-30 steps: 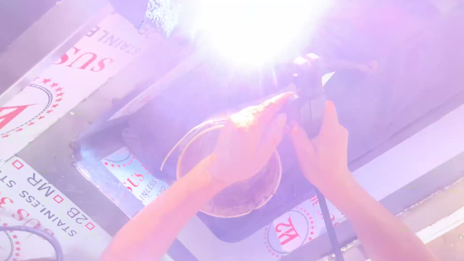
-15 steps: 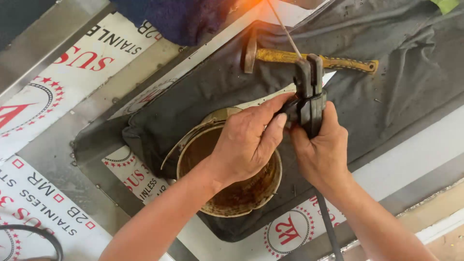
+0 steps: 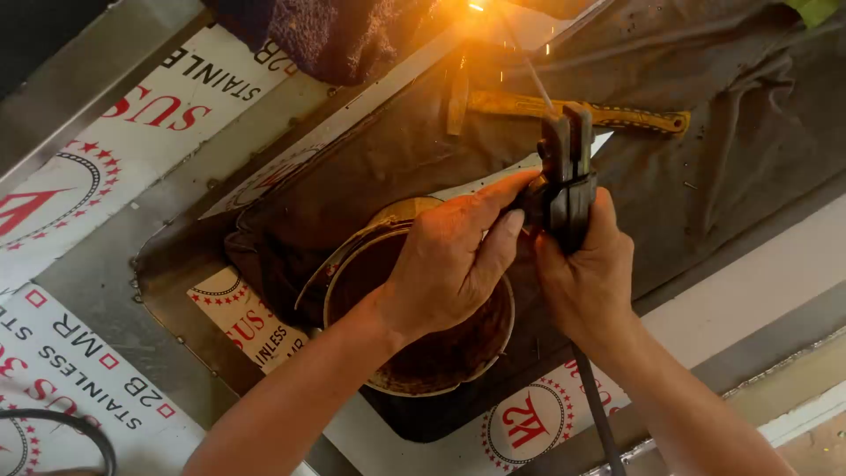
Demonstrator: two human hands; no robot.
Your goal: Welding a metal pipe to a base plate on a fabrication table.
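Across the steel sheet and its dark cloth, I see a rusty tin, then my left hand and right hand both clenched on the electrode holder, its rod sparking far off, weld apparently unfinished.

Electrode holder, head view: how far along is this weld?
Done: cannot tell; no finished seam is visible. In hand: both the left hand and right hand grip the electrode holder, its rod reaching up to a bright arc glow at the frame's top edge. Left: unclear; the yellow-handled hammer lies untouched on the dark cloth.
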